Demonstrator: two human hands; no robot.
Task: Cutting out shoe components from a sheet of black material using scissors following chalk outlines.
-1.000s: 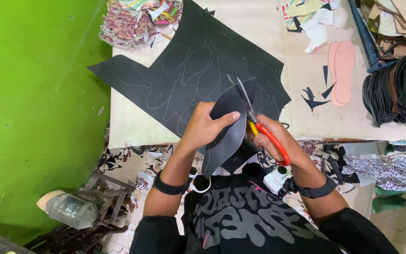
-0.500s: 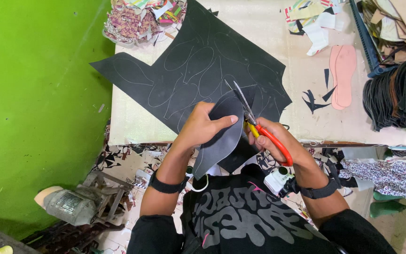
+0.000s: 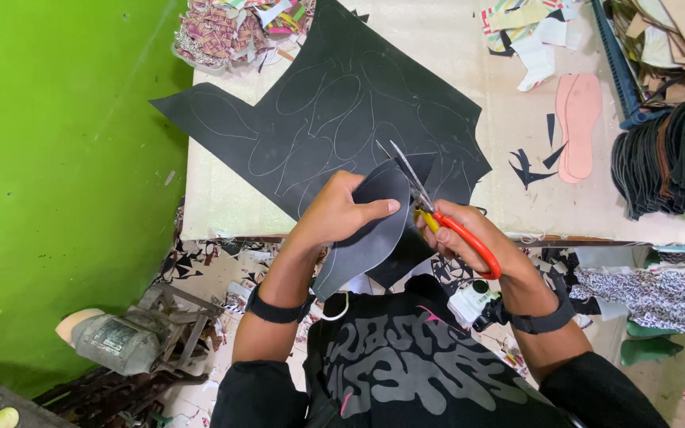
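A black sole-shaped cutout (image 3: pixel 366 238) is pinched near its top edge by the left hand (image 3: pixel 334 210), above the surface (image 3: pixel 509 127) edge. Red-handled scissors (image 3: pixel 438 210) are gripped by the closed right hand (image 3: pixel 469 234). The sheet is judged light, flexible, best held beside the cut.

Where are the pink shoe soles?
In the head view, the pink shoe soles lie on the table's right side, beside small black scraps and left of the dark stacked cutouts.
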